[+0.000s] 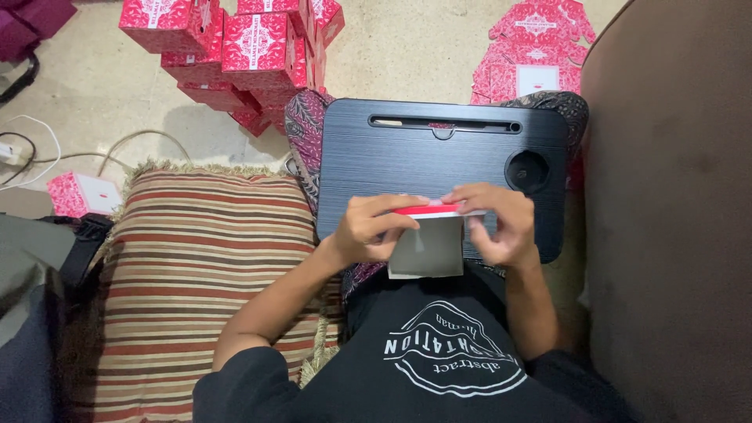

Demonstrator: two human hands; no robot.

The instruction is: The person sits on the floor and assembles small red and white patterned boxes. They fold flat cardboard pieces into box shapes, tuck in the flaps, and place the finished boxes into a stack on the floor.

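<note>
Both hands on one flat box blank (427,244), held over the near edge of the lap desk (439,160).

Left hand (374,227): fingers curled closed on the blank's left top corner, thumb side toward the body, knuckles up.

Right hand (501,223): fingers bent down and pinching the right top corner, fingertips (470,196) meeting the left hand's along the top edge.

Blank: top edge is a thin red strip running 9 to 3 between the two hands; below it a plain grey-white panel hangs toward 6, roughly square, unprinted side facing the camera. Its lower edge overlaps the black shirt (439,352).

Desk: black, slot along the far edge, round cup recess at about 2 from the hands.

Around: stack of folded red boxes (243,47) at 11 on the floor, pile of flat red blanks (536,47) at 1, one single red box (78,194) at 9, beside white cables (39,153). Striped cushion (204,274) under the left forearm. Brown sofa (674,219) along 3.
</note>
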